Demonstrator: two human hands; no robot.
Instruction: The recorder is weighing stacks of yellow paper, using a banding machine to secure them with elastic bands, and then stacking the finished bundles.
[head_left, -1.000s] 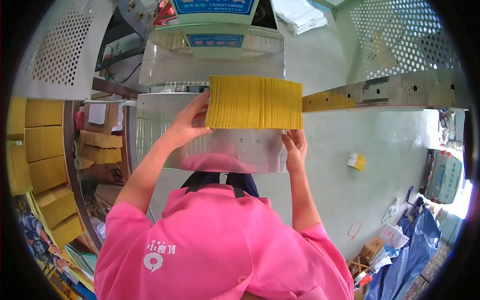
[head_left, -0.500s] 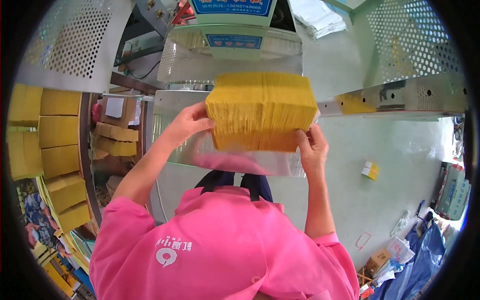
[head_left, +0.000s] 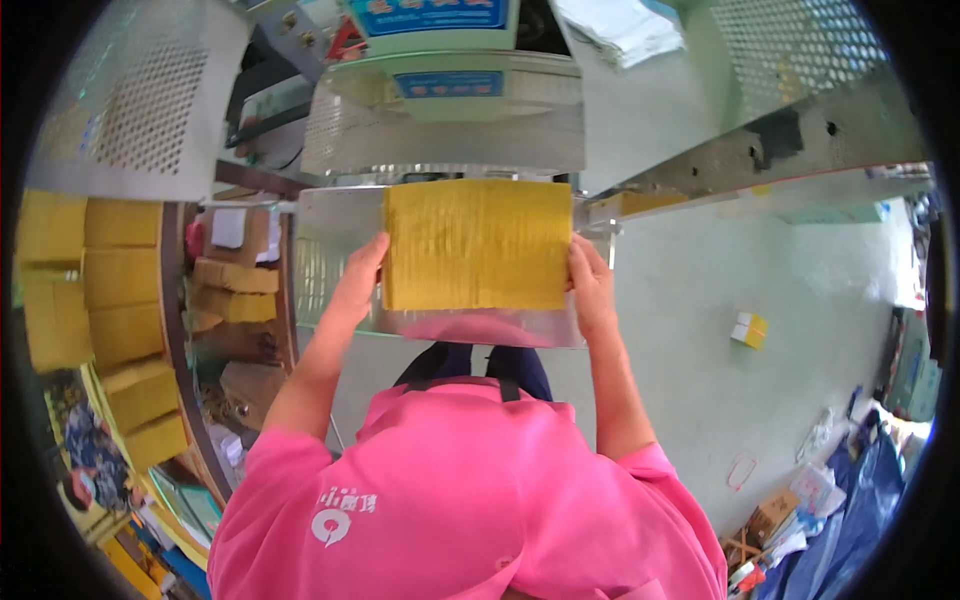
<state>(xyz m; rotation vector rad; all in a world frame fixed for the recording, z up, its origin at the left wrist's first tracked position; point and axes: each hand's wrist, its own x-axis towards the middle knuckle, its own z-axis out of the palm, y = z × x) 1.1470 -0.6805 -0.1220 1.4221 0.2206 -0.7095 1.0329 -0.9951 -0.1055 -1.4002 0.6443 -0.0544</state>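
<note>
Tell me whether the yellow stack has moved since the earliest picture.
Yes: judged against the shiny metal plate, the yellow stack has shifted left and toward the plate's near edge.

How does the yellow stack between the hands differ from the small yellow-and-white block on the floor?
Placement: the yellow stack is between the left hand and right hand, while the yellow-and-white block lies on the floor.
Colour: the stack shows only yellow; the block shows white too.
Apparent size: the stack fills far more of the picture than the block.
Both show yellow.
</note>
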